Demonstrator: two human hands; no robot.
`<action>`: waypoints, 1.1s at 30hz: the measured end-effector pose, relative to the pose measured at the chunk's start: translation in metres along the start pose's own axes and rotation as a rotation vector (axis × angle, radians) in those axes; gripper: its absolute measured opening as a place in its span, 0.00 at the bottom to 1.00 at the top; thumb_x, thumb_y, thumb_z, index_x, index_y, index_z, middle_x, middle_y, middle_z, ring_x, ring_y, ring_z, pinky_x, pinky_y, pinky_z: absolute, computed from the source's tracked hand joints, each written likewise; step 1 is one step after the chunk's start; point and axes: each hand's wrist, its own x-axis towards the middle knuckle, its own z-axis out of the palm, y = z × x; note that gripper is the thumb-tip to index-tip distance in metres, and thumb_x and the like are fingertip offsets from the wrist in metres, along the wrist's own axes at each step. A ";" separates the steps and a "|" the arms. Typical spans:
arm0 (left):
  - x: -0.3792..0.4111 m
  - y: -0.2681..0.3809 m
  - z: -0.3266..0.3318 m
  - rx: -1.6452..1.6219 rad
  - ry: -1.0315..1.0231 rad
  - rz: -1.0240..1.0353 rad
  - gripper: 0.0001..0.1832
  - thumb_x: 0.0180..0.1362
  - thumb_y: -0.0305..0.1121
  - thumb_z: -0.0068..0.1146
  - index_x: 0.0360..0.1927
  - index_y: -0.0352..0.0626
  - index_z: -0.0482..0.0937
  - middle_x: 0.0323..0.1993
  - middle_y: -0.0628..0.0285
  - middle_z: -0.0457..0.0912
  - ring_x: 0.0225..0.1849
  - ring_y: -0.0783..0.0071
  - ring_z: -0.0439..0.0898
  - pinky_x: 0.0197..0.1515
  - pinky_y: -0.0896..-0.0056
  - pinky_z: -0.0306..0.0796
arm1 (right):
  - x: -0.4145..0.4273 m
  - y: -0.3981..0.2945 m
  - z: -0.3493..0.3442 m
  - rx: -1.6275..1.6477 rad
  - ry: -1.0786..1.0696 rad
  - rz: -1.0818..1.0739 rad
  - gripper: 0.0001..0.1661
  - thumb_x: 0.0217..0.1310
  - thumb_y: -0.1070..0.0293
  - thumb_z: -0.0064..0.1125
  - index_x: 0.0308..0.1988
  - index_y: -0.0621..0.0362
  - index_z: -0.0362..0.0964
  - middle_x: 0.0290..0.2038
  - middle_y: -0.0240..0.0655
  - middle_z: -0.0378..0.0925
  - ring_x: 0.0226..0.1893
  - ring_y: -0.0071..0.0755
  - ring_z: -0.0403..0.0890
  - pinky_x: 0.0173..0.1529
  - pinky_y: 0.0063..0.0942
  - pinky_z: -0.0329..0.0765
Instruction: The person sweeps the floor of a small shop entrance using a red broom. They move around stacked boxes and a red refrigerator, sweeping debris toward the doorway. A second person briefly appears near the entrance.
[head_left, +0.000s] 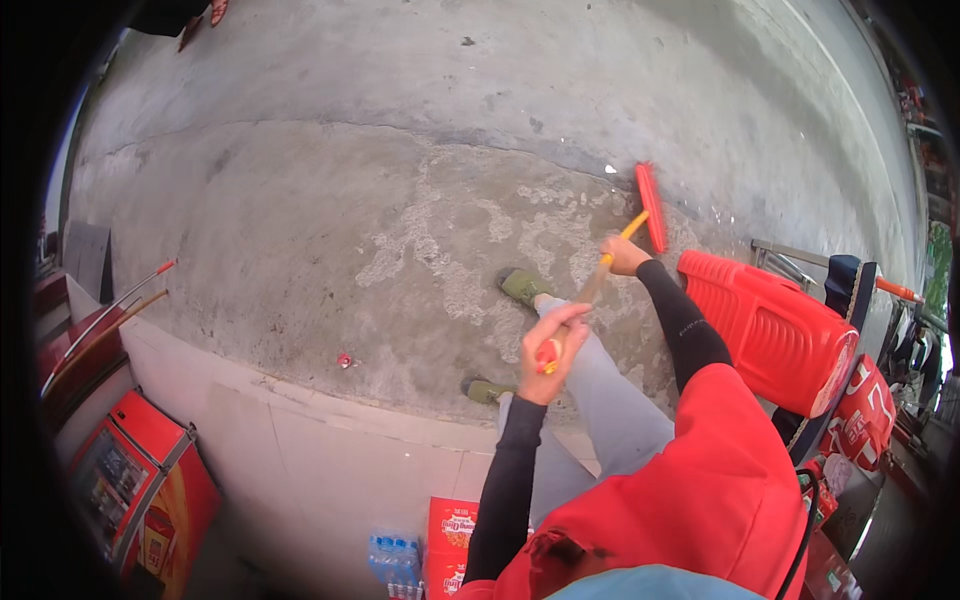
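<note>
Both my hands are on a broom whose yellow shaft slants up toward me from the concrete floor. My left hand is wrapped around the upper end, where a red and yellow tip shows. Lower on the shaft, close to the head, my right hand grips it. The red broom head is at floor level, beyond my right hand. A white scrap lies just left of the head, and smaller white bits are scattered to its right.
A red plastic stool stands close to my right arm. Along the tiled step are a red display fridge, red cartons and shrink-wrapped bottles. A red scrap lies near the step. Another person's foot shows at the top left.
</note>
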 end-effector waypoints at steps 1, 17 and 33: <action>0.007 0.014 -0.013 0.012 0.036 -0.040 0.10 0.54 0.23 0.55 0.41 0.37 0.78 0.37 0.62 0.77 0.37 0.78 0.74 0.43 0.78 0.67 | 0.020 -0.008 0.005 0.045 0.103 -0.101 0.04 0.41 0.70 0.57 0.22 0.57 0.72 0.23 0.45 0.74 0.31 0.51 0.76 0.36 0.44 0.73; -0.070 0.221 -0.058 0.689 0.517 0.633 0.07 0.56 0.22 0.43 0.38 0.38 0.71 0.14 0.63 0.67 0.19 0.74 0.65 0.40 0.63 0.66 | 0.179 -0.341 -0.112 0.499 0.179 -0.715 0.09 0.39 0.69 0.59 0.20 0.57 0.66 0.26 0.36 0.69 0.36 0.44 0.72 0.35 0.39 0.72; -0.027 0.166 -0.239 0.313 0.785 0.353 0.07 0.57 0.22 0.49 0.37 0.34 0.77 0.33 0.59 0.78 0.34 0.77 0.73 0.41 0.74 0.67 | 0.357 -0.345 -0.049 0.205 0.100 -0.662 0.04 0.42 0.70 0.56 0.24 0.58 0.72 0.27 0.43 0.75 0.34 0.49 0.76 0.39 0.43 0.73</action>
